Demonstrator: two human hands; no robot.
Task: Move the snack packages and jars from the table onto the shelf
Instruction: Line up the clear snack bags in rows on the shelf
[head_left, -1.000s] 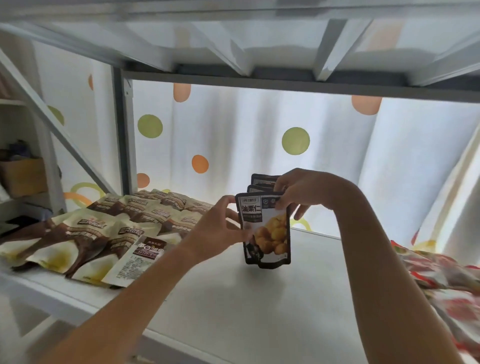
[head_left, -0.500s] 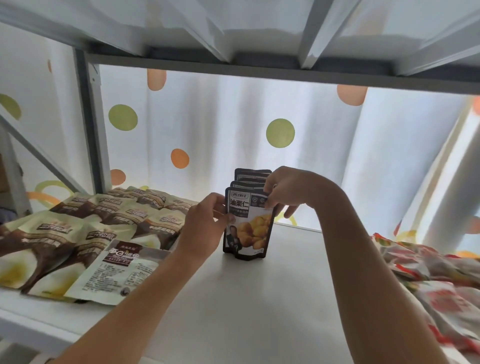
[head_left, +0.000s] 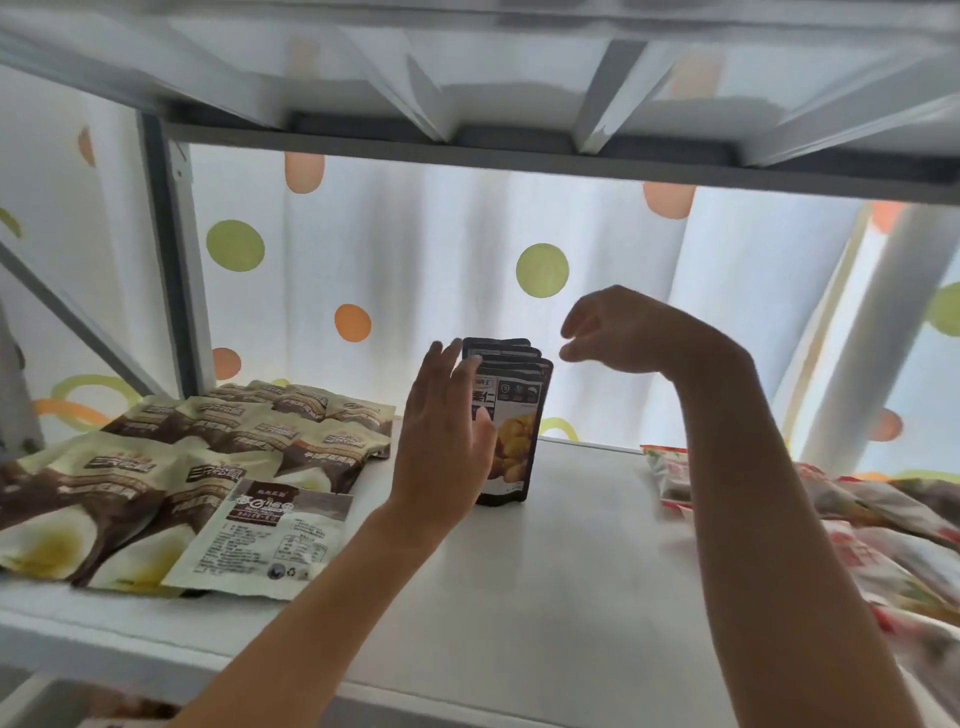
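Left grip (head_left: 447, 431), fingers straight, rests flat against the upright chestnut pouches (head_left: 511, 421) on the shelf (head_left: 545, 597); right grip (head_left: 618, 332) hovers loosely open just above them, holding nothing.

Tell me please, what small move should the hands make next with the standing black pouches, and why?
Probably draw the left hand gently away. The black pouches stand upright in a row on the shelf, and the right hand hangs above them, fingers loose, holding nothing. Only the left hand's straight fingers lie against the front pouch, so a slow release would show whether the row stands alone.
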